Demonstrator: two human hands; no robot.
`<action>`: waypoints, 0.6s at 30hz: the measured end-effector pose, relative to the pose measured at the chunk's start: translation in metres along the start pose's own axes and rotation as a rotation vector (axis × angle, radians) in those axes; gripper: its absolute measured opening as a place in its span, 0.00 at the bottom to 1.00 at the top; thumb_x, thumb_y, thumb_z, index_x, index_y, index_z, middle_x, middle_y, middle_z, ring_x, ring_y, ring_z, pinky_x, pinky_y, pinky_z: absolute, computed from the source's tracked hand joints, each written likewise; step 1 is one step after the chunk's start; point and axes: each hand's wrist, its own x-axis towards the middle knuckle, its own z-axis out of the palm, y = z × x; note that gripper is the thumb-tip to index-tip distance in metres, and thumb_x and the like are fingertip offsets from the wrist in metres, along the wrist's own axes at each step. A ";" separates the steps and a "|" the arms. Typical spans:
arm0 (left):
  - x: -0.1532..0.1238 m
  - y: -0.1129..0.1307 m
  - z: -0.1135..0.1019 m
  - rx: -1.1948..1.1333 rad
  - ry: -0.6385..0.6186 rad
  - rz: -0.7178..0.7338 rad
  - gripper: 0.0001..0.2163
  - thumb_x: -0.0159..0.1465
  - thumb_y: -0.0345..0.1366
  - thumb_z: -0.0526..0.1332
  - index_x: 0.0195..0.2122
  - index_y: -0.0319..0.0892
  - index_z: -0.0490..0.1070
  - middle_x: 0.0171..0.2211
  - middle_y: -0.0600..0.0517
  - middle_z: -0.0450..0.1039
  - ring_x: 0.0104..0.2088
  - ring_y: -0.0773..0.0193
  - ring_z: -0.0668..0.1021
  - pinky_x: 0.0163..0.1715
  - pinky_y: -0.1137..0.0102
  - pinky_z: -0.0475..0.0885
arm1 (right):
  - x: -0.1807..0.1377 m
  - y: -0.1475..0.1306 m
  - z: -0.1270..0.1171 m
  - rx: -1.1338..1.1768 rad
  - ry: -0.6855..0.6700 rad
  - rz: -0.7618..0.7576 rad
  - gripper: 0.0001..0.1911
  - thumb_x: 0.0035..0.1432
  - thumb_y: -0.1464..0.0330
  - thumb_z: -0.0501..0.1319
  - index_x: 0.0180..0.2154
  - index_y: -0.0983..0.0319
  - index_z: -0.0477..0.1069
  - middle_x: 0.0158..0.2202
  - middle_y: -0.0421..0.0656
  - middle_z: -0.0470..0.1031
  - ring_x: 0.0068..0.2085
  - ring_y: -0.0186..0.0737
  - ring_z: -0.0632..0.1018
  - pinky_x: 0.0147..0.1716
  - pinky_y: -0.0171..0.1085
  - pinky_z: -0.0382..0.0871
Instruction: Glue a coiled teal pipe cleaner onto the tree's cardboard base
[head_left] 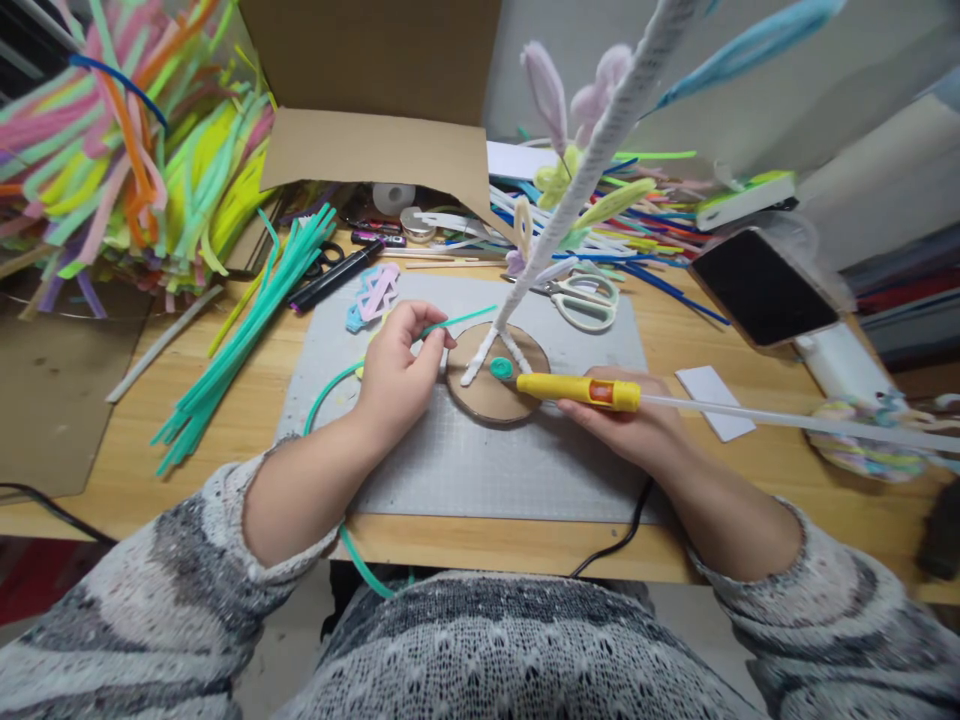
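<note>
My left hand (397,370) is closed in a pinch on a teal pipe cleaner (459,320), whose long tail loops left and down off the table edge. My right hand (637,425) grips a yellow glue gun (577,390) with a clear glue stick trailing right; its nozzle points at a small teal coil (501,369) on a round cardboard base (517,395). A white fuzzy stem (592,160) rises from that base, bearing pastel pipe-cleaner flowers. All of this sits on a grey cutting mat (480,465).
A bundle of teal pipe cleaners (247,330) lies left of the mat; a multicoloured pile (127,150) fills the far left. Behind stand an open cardboard box (375,90), scissors (589,298), a black marker (334,280), a phone (761,290), and a white card (714,402).
</note>
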 end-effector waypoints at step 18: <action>-0.001 0.001 0.001 0.017 -0.006 -0.013 0.05 0.61 0.30 0.57 0.38 0.43 0.66 0.31 0.54 0.75 0.35 0.63 0.77 0.37 0.66 0.70 | 0.002 -0.005 0.004 -0.025 -0.002 -0.092 0.19 0.56 0.53 0.61 0.22 0.58 0.65 0.20 0.39 0.68 0.21 0.35 0.68 0.20 0.38 0.56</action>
